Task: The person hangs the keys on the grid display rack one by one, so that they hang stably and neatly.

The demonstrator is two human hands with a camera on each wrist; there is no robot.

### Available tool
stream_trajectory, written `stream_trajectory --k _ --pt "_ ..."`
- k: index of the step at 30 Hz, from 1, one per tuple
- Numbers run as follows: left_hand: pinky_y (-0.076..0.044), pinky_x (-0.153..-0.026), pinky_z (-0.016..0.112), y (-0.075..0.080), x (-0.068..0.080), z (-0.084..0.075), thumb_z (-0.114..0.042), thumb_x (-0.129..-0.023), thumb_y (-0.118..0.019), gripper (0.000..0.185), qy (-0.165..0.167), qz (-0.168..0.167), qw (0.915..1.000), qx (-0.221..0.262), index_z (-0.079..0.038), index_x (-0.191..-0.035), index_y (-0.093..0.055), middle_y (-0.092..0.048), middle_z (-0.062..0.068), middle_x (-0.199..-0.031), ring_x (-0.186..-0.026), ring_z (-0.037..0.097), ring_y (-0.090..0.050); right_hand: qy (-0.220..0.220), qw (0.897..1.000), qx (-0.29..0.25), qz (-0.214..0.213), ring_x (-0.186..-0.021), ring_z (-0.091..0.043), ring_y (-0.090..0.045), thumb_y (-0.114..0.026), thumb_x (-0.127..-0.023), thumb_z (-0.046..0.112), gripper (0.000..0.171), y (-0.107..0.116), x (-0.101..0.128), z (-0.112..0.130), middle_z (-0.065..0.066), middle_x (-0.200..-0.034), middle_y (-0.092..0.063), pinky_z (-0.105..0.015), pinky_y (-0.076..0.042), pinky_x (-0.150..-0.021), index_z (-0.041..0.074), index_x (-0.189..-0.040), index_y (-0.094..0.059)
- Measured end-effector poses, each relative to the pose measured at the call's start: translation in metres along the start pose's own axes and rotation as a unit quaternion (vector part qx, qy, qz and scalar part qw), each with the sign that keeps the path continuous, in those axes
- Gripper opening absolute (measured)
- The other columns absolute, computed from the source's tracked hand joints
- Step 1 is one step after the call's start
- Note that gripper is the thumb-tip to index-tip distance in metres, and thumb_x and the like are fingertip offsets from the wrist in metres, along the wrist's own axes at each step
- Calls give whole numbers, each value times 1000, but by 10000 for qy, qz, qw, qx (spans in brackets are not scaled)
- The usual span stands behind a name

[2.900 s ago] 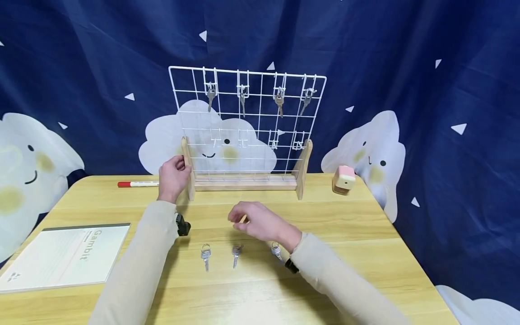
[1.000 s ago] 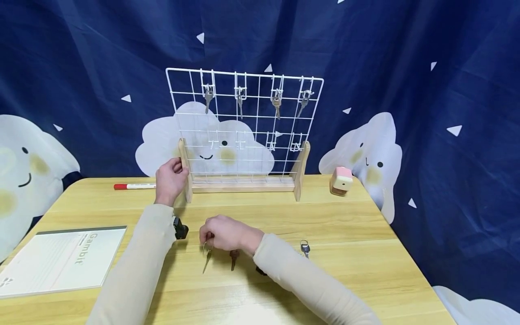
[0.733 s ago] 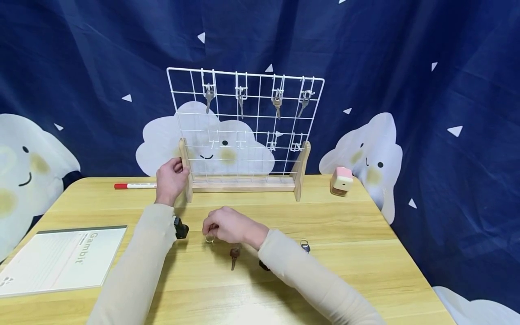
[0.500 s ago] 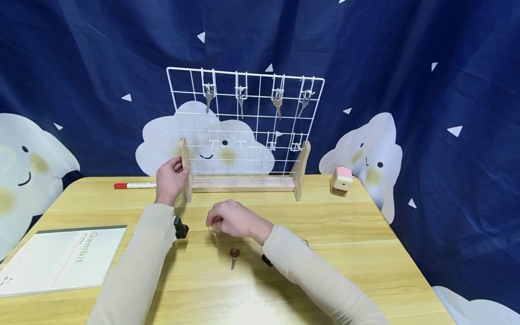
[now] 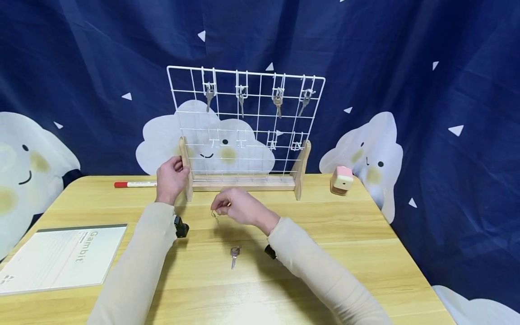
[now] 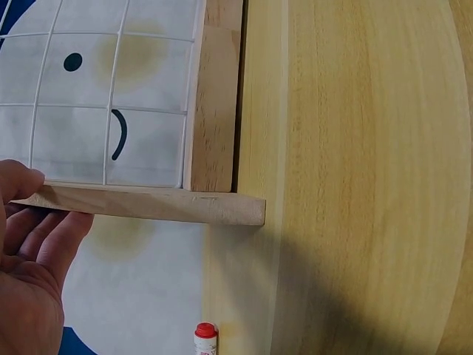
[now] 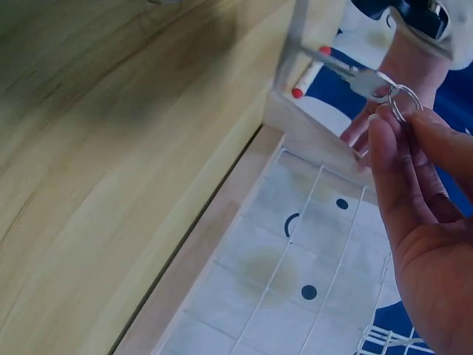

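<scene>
A white wire grid rack (image 5: 252, 122) stands on wooden feet at the back of the table (image 5: 365, 253). Several keys (image 5: 209, 95) hang from its top row of hooks, and the lower hooks (image 5: 271, 144) are bare. My left hand (image 5: 178, 166) grips the rack's left wooden post (image 6: 148, 204). My right hand (image 5: 217, 209) is raised in front of the rack and pinches the ring of a key (image 7: 363, 78), which dangles below the fingers (image 7: 395, 159). Another key (image 5: 234, 254) lies flat on the table near my right forearm.
A red-capped marker (image 5: 136, 184) lies left of the rack. A notebook (image 5: 61, 257) sits at the table's front left. A small pink-topped block (image 5: 342, 179) stands right of the rack. A blue cloud-print curtain hangs close behind.
My right hand reached left, picked the leftmost key off the table by its ring and lifted it toward the rack. The left hand stayed on the post.
</scene>
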State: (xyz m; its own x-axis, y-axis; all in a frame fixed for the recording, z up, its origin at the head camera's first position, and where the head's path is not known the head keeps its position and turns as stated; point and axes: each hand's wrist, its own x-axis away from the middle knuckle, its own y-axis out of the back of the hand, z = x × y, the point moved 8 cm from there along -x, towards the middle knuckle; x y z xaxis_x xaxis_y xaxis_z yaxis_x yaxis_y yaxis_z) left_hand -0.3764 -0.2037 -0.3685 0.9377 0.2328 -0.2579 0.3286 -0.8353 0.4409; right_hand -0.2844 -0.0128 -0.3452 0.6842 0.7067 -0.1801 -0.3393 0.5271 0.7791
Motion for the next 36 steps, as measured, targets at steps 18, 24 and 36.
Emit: stream_trajectory --k 18,24,36 --pt "-49 -99 36 -2 -1 3 -7 -97 -54 42 33 50 10000 -25 6 -137 -52 -58 24 -129 -120 32 -57 -200 9992 -221 -279 -79 -6 -63 -69 -90 -1 10 23 -12 0 0 -89 -70 -17 -53 -73 4 -96 -74" --pt "-49 -100 35 -1 -1 2 -7 -98 -54 43 55 61 10000 -13 7 -138 -50 -57 24 -131 -120 32 -57 -279 9986 -321 -310 -77 -8 -64 -67 -89 -3 11 31 -19 2 -3 -90 -71 -18 -53 -71 1 -97 -74" --pt "-49 -100 36 -1 0 1 -7 -98 -55 43 85 62 9999 -32 7 -138 -50 -57 25 -131 -121 32 -57 -353 9973 -166 -629 -78 -9 -63 -67 -91 1 11 49 -30 7 0 -88 -70 -18 -52 -72 5 -96 -75"
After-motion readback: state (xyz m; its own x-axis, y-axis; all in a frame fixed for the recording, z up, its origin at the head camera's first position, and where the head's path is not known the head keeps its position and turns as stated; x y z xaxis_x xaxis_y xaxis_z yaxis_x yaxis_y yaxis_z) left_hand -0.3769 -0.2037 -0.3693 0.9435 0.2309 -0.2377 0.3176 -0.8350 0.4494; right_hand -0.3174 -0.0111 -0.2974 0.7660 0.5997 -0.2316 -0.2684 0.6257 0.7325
